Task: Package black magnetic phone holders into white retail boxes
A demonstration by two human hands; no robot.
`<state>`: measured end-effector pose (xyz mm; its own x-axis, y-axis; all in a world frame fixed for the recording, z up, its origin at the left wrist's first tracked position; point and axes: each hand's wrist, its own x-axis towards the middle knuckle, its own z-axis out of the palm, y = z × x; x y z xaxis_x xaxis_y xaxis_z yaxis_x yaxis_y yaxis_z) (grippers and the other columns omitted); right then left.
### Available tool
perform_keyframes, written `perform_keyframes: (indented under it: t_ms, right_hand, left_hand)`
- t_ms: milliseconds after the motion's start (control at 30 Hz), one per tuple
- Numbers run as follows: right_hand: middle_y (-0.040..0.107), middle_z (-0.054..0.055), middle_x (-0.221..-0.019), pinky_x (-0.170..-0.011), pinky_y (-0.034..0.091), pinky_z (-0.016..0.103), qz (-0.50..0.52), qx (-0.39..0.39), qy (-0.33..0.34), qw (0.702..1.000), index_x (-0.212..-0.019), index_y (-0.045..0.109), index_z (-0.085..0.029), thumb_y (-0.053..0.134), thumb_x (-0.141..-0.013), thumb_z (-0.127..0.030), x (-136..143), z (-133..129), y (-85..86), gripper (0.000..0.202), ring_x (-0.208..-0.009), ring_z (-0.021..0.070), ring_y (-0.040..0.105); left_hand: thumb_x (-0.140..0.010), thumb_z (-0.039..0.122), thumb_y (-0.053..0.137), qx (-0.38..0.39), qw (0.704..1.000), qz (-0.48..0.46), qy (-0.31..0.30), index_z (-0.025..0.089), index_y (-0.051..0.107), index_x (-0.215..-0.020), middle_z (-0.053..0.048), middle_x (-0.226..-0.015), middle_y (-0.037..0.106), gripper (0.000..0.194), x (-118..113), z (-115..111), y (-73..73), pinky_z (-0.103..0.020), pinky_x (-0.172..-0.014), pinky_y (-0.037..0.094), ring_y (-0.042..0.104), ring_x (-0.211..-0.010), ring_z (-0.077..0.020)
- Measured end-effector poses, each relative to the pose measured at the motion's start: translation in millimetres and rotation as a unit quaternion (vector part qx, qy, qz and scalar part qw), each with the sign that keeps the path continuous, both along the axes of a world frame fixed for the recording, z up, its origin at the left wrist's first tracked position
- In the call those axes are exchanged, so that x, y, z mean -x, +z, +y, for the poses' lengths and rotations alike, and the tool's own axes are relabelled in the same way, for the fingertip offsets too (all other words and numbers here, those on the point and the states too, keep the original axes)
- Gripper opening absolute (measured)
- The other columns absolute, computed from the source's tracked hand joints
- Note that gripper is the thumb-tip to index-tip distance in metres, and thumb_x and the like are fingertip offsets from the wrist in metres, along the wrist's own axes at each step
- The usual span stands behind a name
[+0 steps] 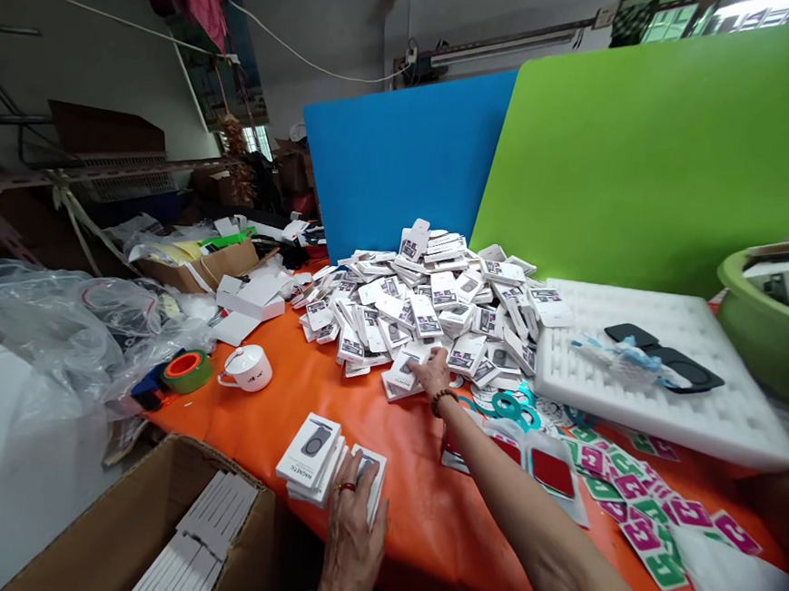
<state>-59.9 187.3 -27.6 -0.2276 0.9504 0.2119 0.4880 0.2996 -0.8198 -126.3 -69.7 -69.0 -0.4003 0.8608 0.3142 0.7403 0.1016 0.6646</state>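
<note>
My left hand (352, 538) lies over a small white box (376, 498) at the table's front edge, its fingers spread on the top. Left of it stands a short stack of white boxes (310, 448) printed with a round black device. My right hand (433, 371) reaches to the front of a large heap of white boxes (426, 316), thumb and fingers on a white box (403, 369) there. A beaded bracelet is on the right wrist.
An open carton (261, 504) with rows of white boxes is at lower left. A white mug (248, 368) and tape rolls (187, 371) stand left. Right are white foam (567, 355), stickers (652, 498), a green tub (739, 332). Blue (404, 169) and green boards (637, 160) stand behind.
</note>
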Motion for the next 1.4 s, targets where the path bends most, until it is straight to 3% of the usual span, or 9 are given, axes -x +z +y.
perform_keyframes:
  t_ms: [233,300,433,567,667,767,933,1233,1400]
  right_hand:
    - [0.057,-0.003,-0.07,-0.051,0.046,0.023,0.146,0.118,0.073,0.98,-0.108,0.042,-0.019,0.06,-0.076,-0.039,-42,-47,4.9,0.042,-0.059,0.0122,0.055]
    - [0.053,-0.006,-0.064,-0.047,0.041,0.021,0.214,0.186,0.182,0.942,-0.104,0.043,-0.021,0.064,-0.072,-0.037,-60,-85,7.8,0.042,-0.052,0.0096,0.051]
    - [0.053,-0.006,-0.07,-0.048,0.04,0.02,0.278,0.329,0.307,0.849,-0.098,0.042,-0.022,0.067,-0.07,-0.035,-86,-143,8.3,0.04,-0.053,0.008,0.049]
    - [0.057,-0.001,-0.075,-0.056,0.044,0.024,0.12,0.224,0.306,0.918,-0.087,0.054,-0.02,0.052,-0.081,-0.04,-107,-125,1.8,0.021,-0.062,0.0115,0.053]
    - [0.06,0.003,-0.082,-0.072,0.044,0.031,-0.058,0.032,0.154,0.986,-0.083,0.059,-0.02,0.046,-0.084,-0.037,-120,-76,-7.2,0.021,-0.076,0.0168,0.055]
    - [0.058,0.007,-0.087,-0.082,0.038,0.036,-0.098,-0.002,0.095,0.991,-0.083,0.06,-0.018,0.054,-0.077,-0.032,-127,-35,-16.8,0.016,-0.087,0.022,0.051]
    - [0.053,0.004,-0.068,-0.072,0.037,0.032,-0.099,0.032,0.138,0.985,-0.056,0.053,-0.019,0.06,-0.07,-0.032,-122,-16,-19.9,0.021,-0.072,0.0191,0.049]
    - [0.051,-0.003,-0.063,-0.054,0.035,0.024,-0.007,0.169,0.251,0.953,-0.068,0.053,-0.018,0.053,-0.073,-0.054,-131,-28,4.9,0.036,-0.055,0.0106,0.041]
    - [0.056,-0.002,-0.071,-0.059,0.041,0.026,0.038,0.205,0.265,0.941,-0.079,0.057,-0.018,0.069,-0.061,-0.042,-126,-32,6.1,0.033,-0.063,0.0125,0.048]
  left_hand:
    - [-0.074,0.041,0.063,-0.059,0.952,-0.298,0.033,0.018,0.044,-0.123,-0.015,-0.129,0.048,0.057,-10,14,35.6,-0.044,-0.101,0.035,0.044,-0.121,-0.0281]
    - [-0.075,0.043,0.063,-0.042,0.892,-0.449,-0.015,0.018,0.043,-0.122,-0.014,-0.127,0.05,0.057,-14,17,45.6,-0.04,-0.098,0.04,0.049,-0.116,-0.026]
    - [-0.076,0.039,0.063,0.094,0.693,-0.709,-0.091,0.016,0.054,-0.11,-0.01,-0.101,0.066,0.042,-26,14,49.9,-0.035,-0.081,0.05,0.063,-0.093,-0.0241]
    - [-0.08,0.039,0.059,0.169,0.568,-0.798,-0.108,0.009,0.062,-0.096,-0.009,-0.072,0.068,0.034,-38,5,37.9,-0.03,-0.061,0.051,0.066,-0.063,-0.0197]
    - [-0.083,0.033,0.055,0.151,0.541,-0.815,-0.143,0.009,0.061,-0.104,-0.01,-0.078,0.068,0.033,-41,0,33.6,-0.028,-0.06,0.051,0.066,-0.065,-0.0187]
    - [-0.083,0.033,0.054,0.144,0.515,-0.83,-0.159,0.013,0.057,-0.113,-0.009,-0.088,0.068,0.036,-43,-4,33.2,-0.037,-0.072,0.052,0.066,-0.075,-0.0211]
    - [-0.085,0.046,0.049,0.149,0.498,-0.839,-0.159,0.013,0.058,-0.112,-0.009,-0.086,0.067,0.045,-44,-11,28.6,-0.039,-0.076,0.05,0.065,-0.074,-0.0202]
    - [-0.082,0.048,0.052,0.136,0.506,-0.842,-0.13,0.011,0.057,-0.111,-0.007,-0.079,0.066,0.048,-44,-10,20.1,-0.035,-0.069,0.05,0.064,-0.066,-0.0183]
    - [-0.082,0.05,0.052,0.125,0.501,-0.845,-0.139,0.011,0.057,-0.11,-0.008,-0.081,0.065,0.049,-44,-5,14.5,-0.033,-0.068,0.05,0.064,-0.067,-0.0183]
